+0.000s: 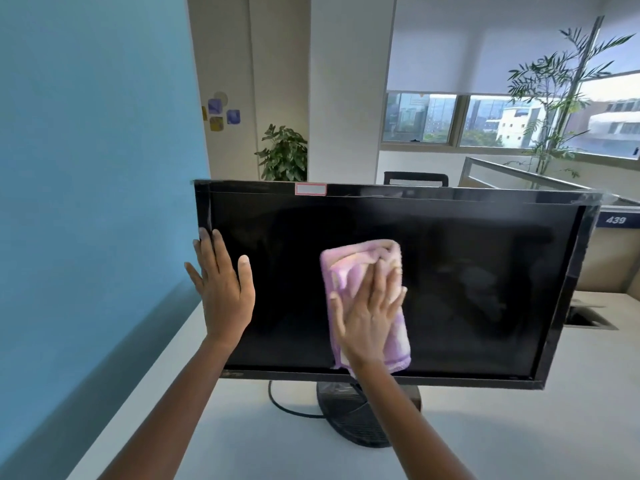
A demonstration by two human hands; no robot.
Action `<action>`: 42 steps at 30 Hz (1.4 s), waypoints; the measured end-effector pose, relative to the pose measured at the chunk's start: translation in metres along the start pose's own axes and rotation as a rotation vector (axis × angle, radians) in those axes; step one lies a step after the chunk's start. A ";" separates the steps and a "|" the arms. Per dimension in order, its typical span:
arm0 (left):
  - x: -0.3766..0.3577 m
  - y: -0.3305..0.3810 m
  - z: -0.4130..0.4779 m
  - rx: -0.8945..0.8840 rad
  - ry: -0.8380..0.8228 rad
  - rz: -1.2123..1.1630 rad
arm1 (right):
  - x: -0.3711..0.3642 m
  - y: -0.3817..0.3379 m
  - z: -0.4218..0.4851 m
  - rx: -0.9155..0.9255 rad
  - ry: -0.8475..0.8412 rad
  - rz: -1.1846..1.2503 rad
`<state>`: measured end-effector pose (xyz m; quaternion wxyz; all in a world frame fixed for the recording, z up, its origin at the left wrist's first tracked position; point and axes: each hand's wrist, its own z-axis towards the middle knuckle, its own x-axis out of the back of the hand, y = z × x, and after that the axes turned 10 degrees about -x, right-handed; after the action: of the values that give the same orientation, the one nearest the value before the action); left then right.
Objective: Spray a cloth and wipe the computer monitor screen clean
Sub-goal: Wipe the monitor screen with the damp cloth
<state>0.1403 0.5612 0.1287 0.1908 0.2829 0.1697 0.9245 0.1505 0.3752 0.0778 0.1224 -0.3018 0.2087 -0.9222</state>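
Observation:
A black computer monitor (467, 278) stands on a round base on a white desk, its screen dark and facing me. My right hand (369, 313) lies flat with fingers spread on a folded pink and lilac cloth (353, 258), pressing it against the middle of the screen. My left hand (221, 289) rests on the monitor's left edge, fingers around the bezel and the thumb on the screen. No spray bottle is in view.
The white desk (519, 427) holds the monitor base (349, 410) and a black cable (287, 407). A blue partition (86, 202) runs along the left. A cable opening (588, 318) sits in the desk at right. Potted plants and windows stand behind.

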 end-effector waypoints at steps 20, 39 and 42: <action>-0.006 -0.050 -0.094 -0.020 -0.184 -0.021 | -0.055 -0.043 -0.102 0.890 -0.263 -0.350; -0.048 0.026 -0.164 -0.458 -0.546 -0.039 | 0.016 0.106 -0.078 0.661 -0.262 -0.465; -0.057 0.042 -0.168 -0.477 -0.587 -0.059 | 0.034 0.138 -0.068 0.607 -0.250 -0.474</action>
<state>0.0741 0.4645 -0.0115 0.3182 0.4783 -0.1043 0.8119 0.0962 0.2622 -0.0177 0.0145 -0.4015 -0.1648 -0.9008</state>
